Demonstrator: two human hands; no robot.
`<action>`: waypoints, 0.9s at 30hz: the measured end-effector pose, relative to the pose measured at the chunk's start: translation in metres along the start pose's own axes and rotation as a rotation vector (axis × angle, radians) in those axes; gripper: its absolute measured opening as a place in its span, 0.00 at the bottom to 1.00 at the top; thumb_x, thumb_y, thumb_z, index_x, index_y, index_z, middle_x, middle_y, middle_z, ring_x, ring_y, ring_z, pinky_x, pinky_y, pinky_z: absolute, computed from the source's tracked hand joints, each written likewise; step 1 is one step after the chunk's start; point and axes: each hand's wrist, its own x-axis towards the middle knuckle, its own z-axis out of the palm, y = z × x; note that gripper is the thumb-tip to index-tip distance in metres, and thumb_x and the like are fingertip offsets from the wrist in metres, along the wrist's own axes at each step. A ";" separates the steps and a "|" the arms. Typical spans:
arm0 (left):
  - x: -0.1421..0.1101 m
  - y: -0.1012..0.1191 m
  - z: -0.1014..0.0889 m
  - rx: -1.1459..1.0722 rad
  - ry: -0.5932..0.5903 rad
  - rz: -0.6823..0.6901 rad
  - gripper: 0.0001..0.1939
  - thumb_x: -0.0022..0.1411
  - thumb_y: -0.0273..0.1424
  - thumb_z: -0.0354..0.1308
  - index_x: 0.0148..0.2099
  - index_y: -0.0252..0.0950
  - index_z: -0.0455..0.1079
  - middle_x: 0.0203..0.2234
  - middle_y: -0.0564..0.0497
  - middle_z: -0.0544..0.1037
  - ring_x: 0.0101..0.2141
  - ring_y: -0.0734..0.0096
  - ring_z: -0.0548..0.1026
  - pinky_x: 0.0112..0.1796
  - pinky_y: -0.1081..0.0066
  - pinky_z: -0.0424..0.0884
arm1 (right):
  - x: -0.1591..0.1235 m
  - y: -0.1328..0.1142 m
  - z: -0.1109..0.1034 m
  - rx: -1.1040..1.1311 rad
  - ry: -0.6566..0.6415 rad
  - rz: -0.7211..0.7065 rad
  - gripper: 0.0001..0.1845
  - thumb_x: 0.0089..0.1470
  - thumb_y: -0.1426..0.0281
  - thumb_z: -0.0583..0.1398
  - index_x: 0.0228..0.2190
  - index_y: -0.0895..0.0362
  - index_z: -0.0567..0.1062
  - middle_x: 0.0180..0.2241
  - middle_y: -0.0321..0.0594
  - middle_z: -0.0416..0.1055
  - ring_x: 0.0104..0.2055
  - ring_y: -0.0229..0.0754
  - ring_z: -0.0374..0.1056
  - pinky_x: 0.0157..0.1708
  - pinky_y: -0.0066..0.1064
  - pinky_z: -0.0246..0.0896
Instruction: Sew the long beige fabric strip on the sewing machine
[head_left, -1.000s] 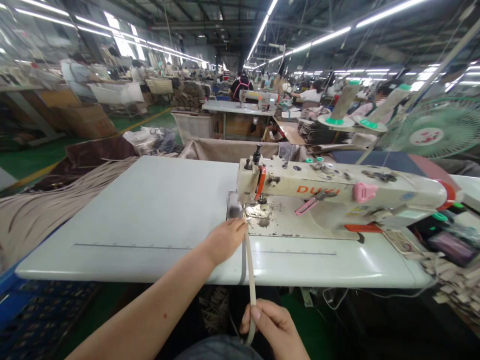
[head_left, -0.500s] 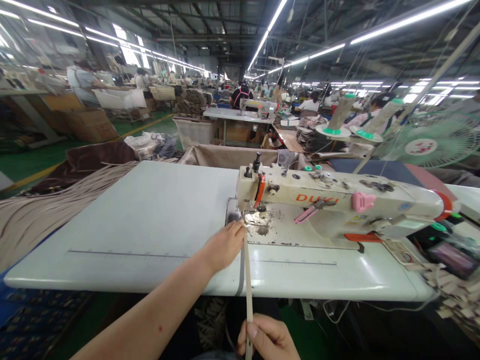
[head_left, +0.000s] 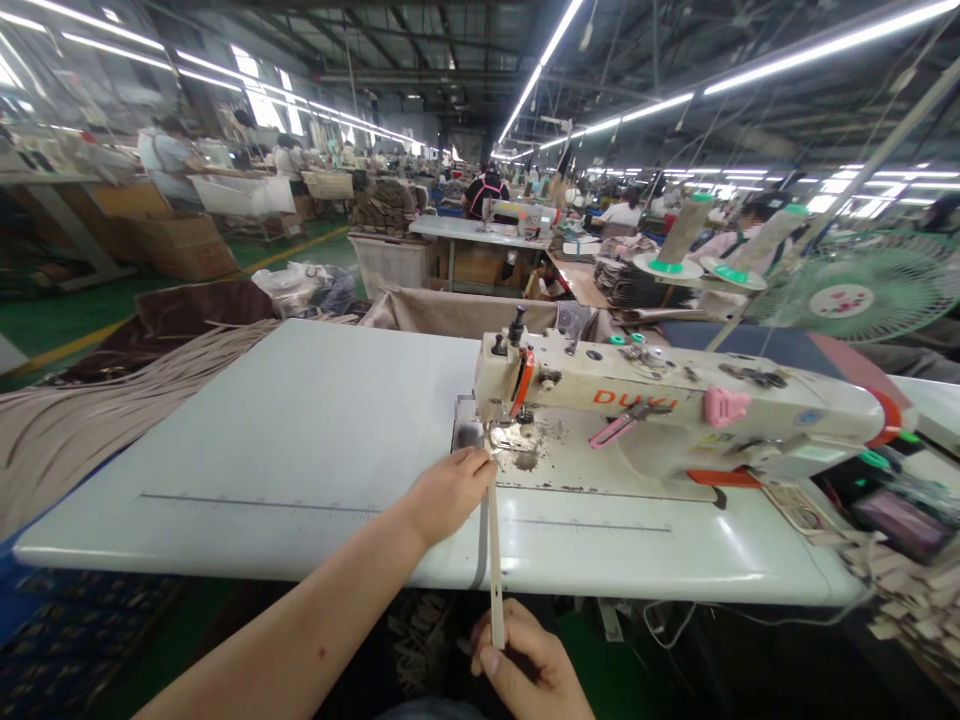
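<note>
A narrow beige strap (head_left: 495, 560) runs from the needle area of the cream sewing machine (head_left: 675, 405) down over the front edge of the white table (head_left: 300, 440). My left hand (head_left: 450, 492) rests on the table just in front of the presser foot, fingers closed on the strap's upper end. My right hand (head_left: 529, 668) is below the table edge and pinches the strap's lower end, which stands up between thumb and fingers. The strap is pulled straight between both hands.
A heap of beige strips (head_left: 82, 420) lies at the table's left. Two thread cones (head_left: 694, 235) and a green fan (head_left: 862, 285) stand at the right. More strips (head_left: 911, 590) pile at the far right. Other workers sit at machines behind.
The strap has shortened between my hands; its lower end now sticks up out of my right hand. My left hand stays by the presser foot.
</note>
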 end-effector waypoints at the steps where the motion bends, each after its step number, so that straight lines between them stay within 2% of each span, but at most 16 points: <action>1: 0.000 0.000 0.000 -0.005 0.001 0.000 0.08 0.71 0.23 0.53 0.49 0.36 0.68 0.49 0.44 0.74 0.52 0.59 0.74 0.56 0.59 0.74 | 0.001 0.001 0.001 0.034 0.037 0.027 0.20 0.59 0.50 0.65 0.34 0.53 0.85 0.36 0.45 0.77 0.42 0.51 0.72 0.47 0.40 0.68; 3: 0.001 0.000 0.001 -0.015 0.003 0.005 0.07 0.72 0.24 0.52 0.49 0.36 0.68 0.48 0.44 0.74 0.52 0.58 0.74 0.55 0.59 0.75 | 0.001 0.006 0.005 0.180 0.093 0.099 0.24 0.56 0.48 0.67 0.43 0.53 0.83 0.38 0.46 0.79 0.42 0.51 0.74 0.47 0.42 0.70; 5: 0.000 -0.001 0.003 -0.016 -0.003 0.010 0.07 0.73 0.25 0.51 0.49 0.36 0.68 0.48 0.43 0.74 0.53 0.58 0.73 0.55 0.58 0.75 | 0.002 0.013 0.008 0.324 0.109 0.149 0.28 0.54 0.47 0.68 0.46 0.54 0.81 0.35 0.45 0.80 0.37 0.48 0.75 0.41 0.39 0.71; 8: 0.000 -0.002 0.004 0.010 -0.021 0.014 0.07 0.73 0.24 0.50 0.49 0.35 0.67 0.48 0.43 0.74 0.55 0.56 0.72 0.56 0.58 0.74 | 0.001 0.021 0.010 0.352 0.092 0.166 0.24 0.56 0.48 0.68 0.38 0.57 0.82 0.27 0.43 0.79 0.28 0.42 0.72 0.33 0.33 0.68; 11: -0.001 -0.002 0.004 0.014 -0.016 0.008 0.07 0.73 0.25 0.49 0.49 0.35 0.67 0.49 0.43 0.73 0.54 0.57 0.72 0.55 0.59 0.74 | -0.003 0.021 0.010 0.336 0.058 0.188 0.23 0.59 0.49 0.66 0.32 0.59 0.82 0.24 0.43 0.79 0.25 0.40 0.71 0.29 0.31 0.66; 19: -0.001 -0.002 0.004 0.013 0.016 0.006 0.07 0.74 0.25 0.49 0.49 0.34 0.67 0.48 0.42 0.74 0.54 0.57 0.73 0.56 0.58 0.74 | -0.014 0.009 0.005 0.273 0.048 0.186 0.23 0.62 0.52 0.64 0.30 0.59 0.83 0.25 0.43 0.79 0.29 0.42 0.72 0.33 0.32 0.64; 27: -0.001 -0.002 0.005 0.007 -0.010 0.001 0.06 0.74 0.26 0.50 0.49 0.33 0.68 0.48 0.43 0.74 0.54 0.57 0.73 0.56 0.59 0.74 | -0.006 0.005 0.000 0.163 0.077 0.115 0.21 0.63 0.53 0.63 0.30 0.56 0.84 0.30 0.42 0.77 0.36 0.45 0.70 0.40 0.34 0.63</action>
